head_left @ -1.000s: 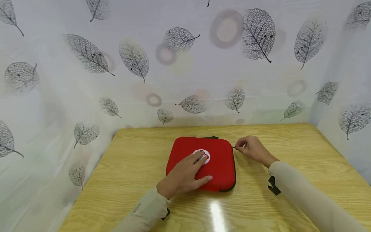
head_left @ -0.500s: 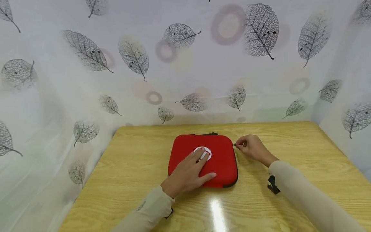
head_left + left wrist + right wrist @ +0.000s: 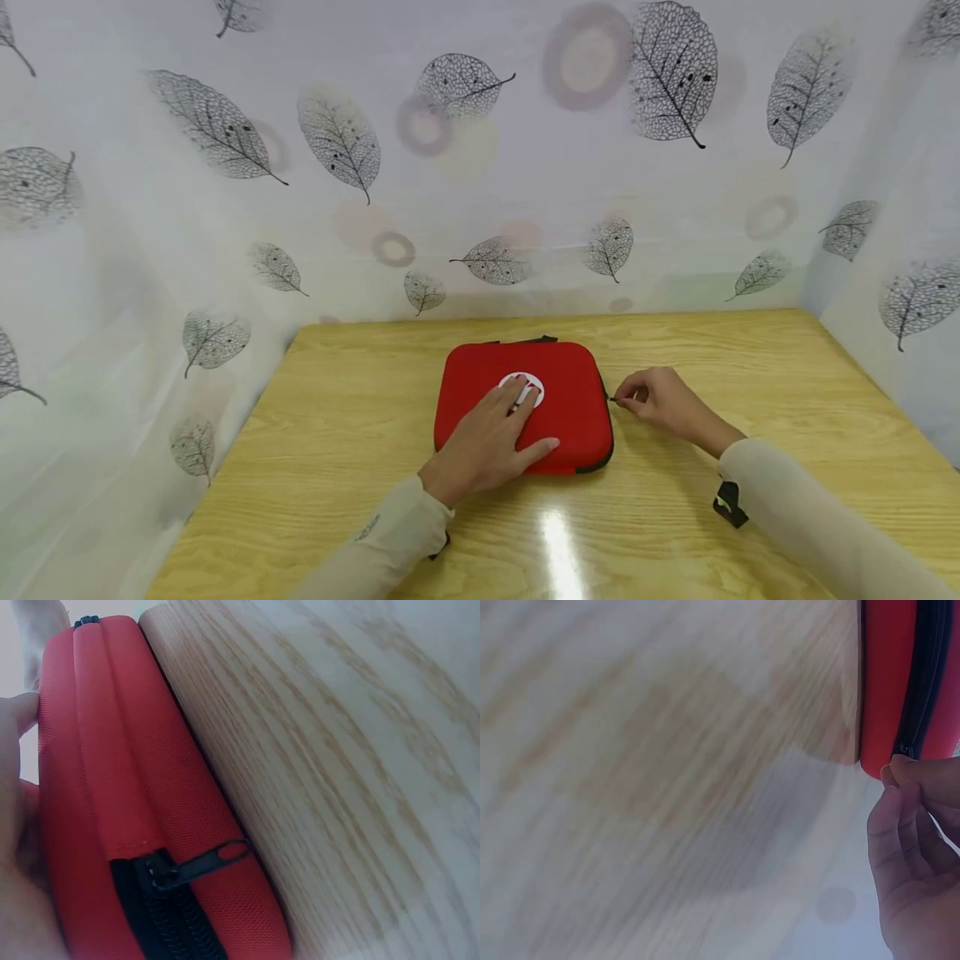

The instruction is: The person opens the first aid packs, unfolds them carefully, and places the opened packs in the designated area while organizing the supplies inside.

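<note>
A red zippered case (image 3: pixel 570 367) lies flat on the table, with a round white emblem (image 3: pixel 538 398) on its lid. My left hand (image 3: pixel 487 446) rests on the lid with fingers spread, partly covering the emblem. At the case's right edge, thumb and fingers of my right hand (image 3: pixel 663 402) pinch a small zipper pull (image 3: pixel 612 399). In the right wrist view, the black zipper (image 3: pixel 924 675) runs along the side up to those fingertips. A second zipper pull (image 3: pixel 210 862) hangs free at one end of the black zipper tape in the left wrist view.
The wood-grain table (image 3: pixel 352 400) stretches around the case on all sides. Behind it and at both sides hang pale sheets (image 3: pixel 495 192) printed with leaves. A black handle (image 3: pixel 536 339) shows at the case's far edge.
My right hand has drawn the zipper pull from near the far right corner toward me along the right edge. The left hand stays on the lid.
</note>
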A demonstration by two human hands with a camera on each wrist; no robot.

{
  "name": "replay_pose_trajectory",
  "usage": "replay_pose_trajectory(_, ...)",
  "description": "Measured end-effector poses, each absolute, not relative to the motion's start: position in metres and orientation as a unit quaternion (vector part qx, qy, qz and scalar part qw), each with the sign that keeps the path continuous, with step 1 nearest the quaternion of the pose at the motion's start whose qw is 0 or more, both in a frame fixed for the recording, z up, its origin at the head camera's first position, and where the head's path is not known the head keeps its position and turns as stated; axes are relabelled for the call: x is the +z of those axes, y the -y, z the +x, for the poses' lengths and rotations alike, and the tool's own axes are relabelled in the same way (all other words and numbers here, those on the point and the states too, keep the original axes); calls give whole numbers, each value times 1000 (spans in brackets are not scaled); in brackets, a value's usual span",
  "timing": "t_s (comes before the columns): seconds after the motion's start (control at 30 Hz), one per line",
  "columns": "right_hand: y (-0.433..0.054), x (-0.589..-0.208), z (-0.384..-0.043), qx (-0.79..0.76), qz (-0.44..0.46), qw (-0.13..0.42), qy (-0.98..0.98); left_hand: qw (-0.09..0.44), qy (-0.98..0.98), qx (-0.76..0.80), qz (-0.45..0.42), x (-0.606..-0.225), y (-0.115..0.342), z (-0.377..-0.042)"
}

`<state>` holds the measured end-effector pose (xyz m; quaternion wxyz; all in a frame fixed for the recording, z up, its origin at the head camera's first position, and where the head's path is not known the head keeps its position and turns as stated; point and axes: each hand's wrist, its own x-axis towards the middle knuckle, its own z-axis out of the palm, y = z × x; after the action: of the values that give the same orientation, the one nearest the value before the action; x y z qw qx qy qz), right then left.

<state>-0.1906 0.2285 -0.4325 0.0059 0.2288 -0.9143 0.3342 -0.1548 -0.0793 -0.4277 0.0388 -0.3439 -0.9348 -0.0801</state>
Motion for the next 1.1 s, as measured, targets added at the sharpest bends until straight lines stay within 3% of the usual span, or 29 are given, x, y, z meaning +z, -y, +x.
replay_pose_trajectory(0.57, -231, -428, -144, 361, 269, -22, 893, 52, 937, -74, -339, -430, 77, -154)
replay_pose_trajectory(1.1, -228, -435, -125, 426, 292, -53, 855, 39, 939, -73, -333, -429, 76, -154)
